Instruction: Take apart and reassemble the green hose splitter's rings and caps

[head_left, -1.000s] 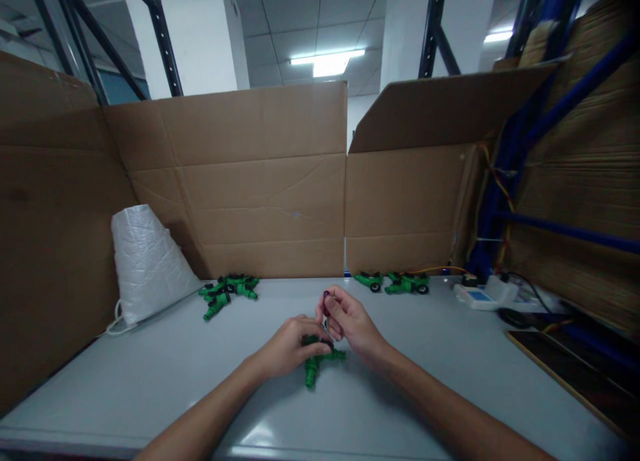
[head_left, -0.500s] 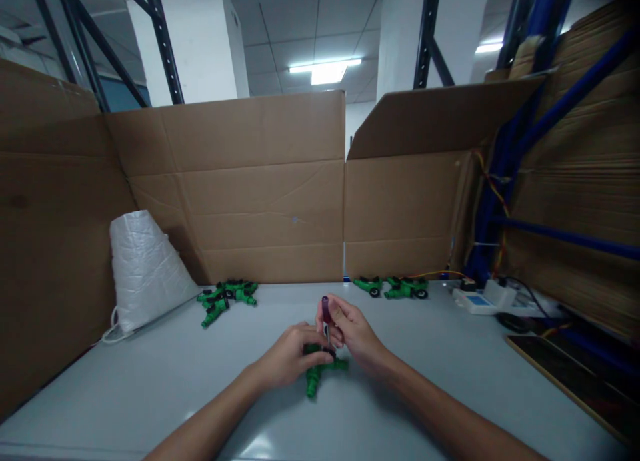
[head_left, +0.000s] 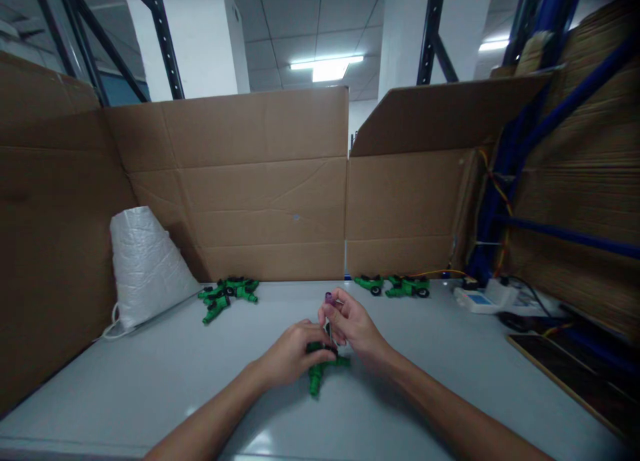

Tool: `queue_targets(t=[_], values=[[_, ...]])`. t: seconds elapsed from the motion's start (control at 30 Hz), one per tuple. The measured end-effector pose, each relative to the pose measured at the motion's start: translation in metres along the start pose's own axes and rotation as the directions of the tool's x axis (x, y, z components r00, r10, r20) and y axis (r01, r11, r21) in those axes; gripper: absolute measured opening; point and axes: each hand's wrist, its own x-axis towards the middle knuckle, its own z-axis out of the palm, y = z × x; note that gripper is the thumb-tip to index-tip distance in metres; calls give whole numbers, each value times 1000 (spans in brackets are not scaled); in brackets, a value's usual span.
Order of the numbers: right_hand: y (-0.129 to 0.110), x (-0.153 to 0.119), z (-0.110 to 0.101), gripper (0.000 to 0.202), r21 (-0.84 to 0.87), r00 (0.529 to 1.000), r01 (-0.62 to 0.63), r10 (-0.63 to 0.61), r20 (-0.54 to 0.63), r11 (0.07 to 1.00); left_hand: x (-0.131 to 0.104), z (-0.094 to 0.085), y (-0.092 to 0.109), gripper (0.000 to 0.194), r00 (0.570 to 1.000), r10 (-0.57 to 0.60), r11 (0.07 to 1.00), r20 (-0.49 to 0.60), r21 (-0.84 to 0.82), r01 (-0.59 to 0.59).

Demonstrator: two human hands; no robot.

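Observation:
My left hand [head_left: 291, 352] is closed on a green plastic toy piece [head_left: 315, 382] with black parts, pressed down at the front middle of the table. Another green part of it sticks out to the right under my fingers. In my right hand [head_left: 357, 328] is a screwdriver [head_left: 329, 298] with a purple handle, held nearly upright between thumb and fingers. Its metal shaft points down at the black part of the toy beside my left fingertips. The exact contact of the tip is hidden.
Several green toy pieces [head_left: 216, 310] lie at the back left, beside a white padded bag [head_left: 145, 268]. More green toys with black wheels [head_left: 407, 287] stand at the back right. A power strip [head_left: 477, 301] with cables is at the right; cardboard walls [head_left: 250, 214] enclose the table.
The fingers of my right hand have shifted on the screwdriver handle, and less of the handle shows above them. My left hand and the toy piece stay nearly in place.

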Motion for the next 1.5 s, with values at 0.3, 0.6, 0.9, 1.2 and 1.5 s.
queue_targets(t=[0.3,0.6,0.9,1.2,1.5], values=[[2,-1,2,48,70,999,-52,52,14,996,0,-2,2,31,1000,-10,1000,18,-12,10],[0,-1,4,46,61,1000,3,-4,14,998,-1,1,0,29,1000,-21,999,5,27,21],[-2,-1,5,53,96,1000,-19,18,3,995,0,-4,4,28,999,-43,999,15,31,43],[-3,0,4,56,65,999,-23,21,27,998,0,-3,3,29,999,-37,999,6,17,37],[2,1,2,51,75,998,-44,41,42,996,0,-3,1,25,999,-45,999,-3,14,45]])
